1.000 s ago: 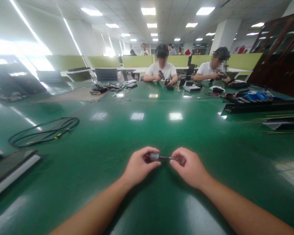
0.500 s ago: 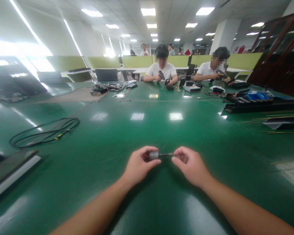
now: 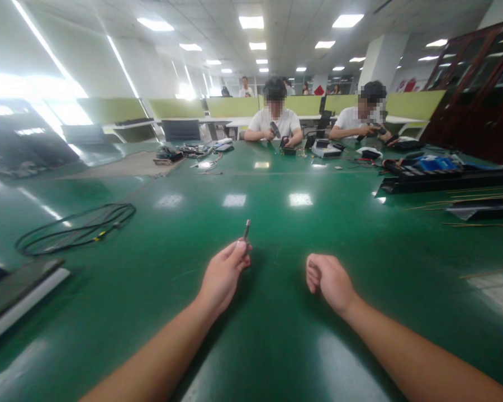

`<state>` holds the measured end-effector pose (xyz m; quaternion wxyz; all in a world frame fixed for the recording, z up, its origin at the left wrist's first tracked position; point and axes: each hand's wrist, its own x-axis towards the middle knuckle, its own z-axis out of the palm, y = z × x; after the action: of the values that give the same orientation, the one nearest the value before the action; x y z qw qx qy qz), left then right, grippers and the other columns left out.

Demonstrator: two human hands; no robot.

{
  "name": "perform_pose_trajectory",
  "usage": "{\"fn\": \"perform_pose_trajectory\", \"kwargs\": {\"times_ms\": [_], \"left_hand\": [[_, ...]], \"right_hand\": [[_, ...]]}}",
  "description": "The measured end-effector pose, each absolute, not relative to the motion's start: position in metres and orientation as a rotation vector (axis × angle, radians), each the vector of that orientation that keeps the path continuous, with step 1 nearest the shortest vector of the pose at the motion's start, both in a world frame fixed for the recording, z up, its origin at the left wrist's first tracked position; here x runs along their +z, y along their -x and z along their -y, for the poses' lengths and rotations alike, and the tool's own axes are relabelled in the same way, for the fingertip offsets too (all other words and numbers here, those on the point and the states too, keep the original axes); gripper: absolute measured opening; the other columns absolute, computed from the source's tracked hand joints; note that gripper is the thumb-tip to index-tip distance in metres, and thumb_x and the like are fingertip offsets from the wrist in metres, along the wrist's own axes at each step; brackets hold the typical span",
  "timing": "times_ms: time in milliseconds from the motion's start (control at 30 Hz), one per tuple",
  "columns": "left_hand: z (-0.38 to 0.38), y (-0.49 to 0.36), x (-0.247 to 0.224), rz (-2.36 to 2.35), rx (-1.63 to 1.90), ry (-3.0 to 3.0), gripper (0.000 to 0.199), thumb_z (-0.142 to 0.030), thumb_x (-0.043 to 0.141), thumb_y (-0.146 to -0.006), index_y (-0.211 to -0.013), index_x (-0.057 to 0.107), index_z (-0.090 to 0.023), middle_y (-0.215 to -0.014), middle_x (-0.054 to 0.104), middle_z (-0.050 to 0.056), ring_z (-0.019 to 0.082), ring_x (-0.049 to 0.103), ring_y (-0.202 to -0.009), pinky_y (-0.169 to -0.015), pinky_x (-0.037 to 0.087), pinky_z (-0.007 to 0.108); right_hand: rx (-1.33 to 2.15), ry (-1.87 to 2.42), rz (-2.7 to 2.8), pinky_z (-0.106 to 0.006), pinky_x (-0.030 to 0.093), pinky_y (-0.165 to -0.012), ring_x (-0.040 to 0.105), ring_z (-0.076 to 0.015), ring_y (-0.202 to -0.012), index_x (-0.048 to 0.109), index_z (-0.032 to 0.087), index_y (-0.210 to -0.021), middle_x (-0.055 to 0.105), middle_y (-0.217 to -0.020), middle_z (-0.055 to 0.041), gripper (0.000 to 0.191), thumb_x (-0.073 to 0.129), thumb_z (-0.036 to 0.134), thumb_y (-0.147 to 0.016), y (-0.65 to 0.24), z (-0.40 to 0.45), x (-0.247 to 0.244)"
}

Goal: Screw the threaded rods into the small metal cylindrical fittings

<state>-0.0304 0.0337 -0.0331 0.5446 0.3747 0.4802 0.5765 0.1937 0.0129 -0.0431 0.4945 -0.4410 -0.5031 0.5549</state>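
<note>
My left hand is closed round a slim dark tool, whose thin shaft with a pale tip points up and away from me. Most of the tool's thicker part is hidden by my fingers. To the right, apart from it, my right hand has its fingers curled in over the green table; whether anything small is inside them is hidden.
A coiled black cable lies on the left, with a flat dark panel nearer me. Black metal channels and thin rods are at the right. Across the table, two people handle tools among scattered parts.
The tool has swung from lying sideways between both hands to pointing away from me in my left hand. My right hand has come off its shaft and curled, and the hands are farther apart.
</note>
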Motion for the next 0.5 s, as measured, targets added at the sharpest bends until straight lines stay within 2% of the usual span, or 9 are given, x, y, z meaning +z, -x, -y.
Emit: {"fn": "perform_pose_trajectory", "kwargs": {"times_ms": [133, 233, 400, 500], "left_hand": [[-0.03, 0.032, -0.03, -1.142, 1.405, -0.861, 0.042, -0.036, 0.08, -0.072, -0.103, 0.063, -0.014, -0.096, 0.065, 0.004, 0.011, 0.06, -0.076, -0.078, 0.053, 0.025], [-0.019, 0.036, -0.022, -1.186, 1.397, -0.88, 0.043, -0.03, 0.083, -0.068, -0.101, 0.058, -0.017, -0.105, 0.067, 0.006, 0.015, 0.065, -0.09, -0.09, 0.052, 0.029], [0.017, 0.072, 0.003, -1.377, 1.274, -1.179, 0.045, -0.044, 0.083, -0.07, -0.101, 0.057, -0.023, -0.115, 0.07, 0.006, 0.022, 0.065, -0.108, -0.1, 0.049, 0.036], [0.048, 0.122, 0.012, -1.583, 1.219, -1.332, 0.044, -0.047, 0.084, -0.068, -0.096, 0.058, -0.025, -0.112, 0.073, 0.002, 0.026, 0.064, -0.112, -0.096, 0.051, 0.039]], "right_hand": [[1.375, 1.025, 1.228, -0.026, 0.037, -0.046, 0.042, -0.0123, -0.038, 0.036, 0.024, -0.049, 0.034, -0.041, 0.006, 0.039, 0.042, 0.035, -0.086, -0.193, -0.014, -0.044], [1.395, 0.993, 1.225, -0.026, 0.036, -0.045, 0.04, -0.012, -0.037, 0.036, 0.024, -0.05, 0.033, -0.042, 0.0065, 0.038, 0.043, 0.035, -0.086, -0.193, -0.014, -0.046], [1.42, 0.962, 1.229, -0.025, 0.035, -0.044, 0.039, -0.0111, -0.037, 0.038, 0.024, -0.05, 0.035, -0.041, 0.0066, 0.038, 0.045, 0.036, -0.085, -0.19, -0.014, -0.046], [1.434, 0.954, 1.232, -0.024, 0.034, -0.043, 0.039, -0.0105, -0.036, 0.038, 0.024, -0.049, 0.034, -0.041, 0.0068, 0.038, 0.045, 0.036, -0.085, -0.188, -0.013, -0.045]]}}
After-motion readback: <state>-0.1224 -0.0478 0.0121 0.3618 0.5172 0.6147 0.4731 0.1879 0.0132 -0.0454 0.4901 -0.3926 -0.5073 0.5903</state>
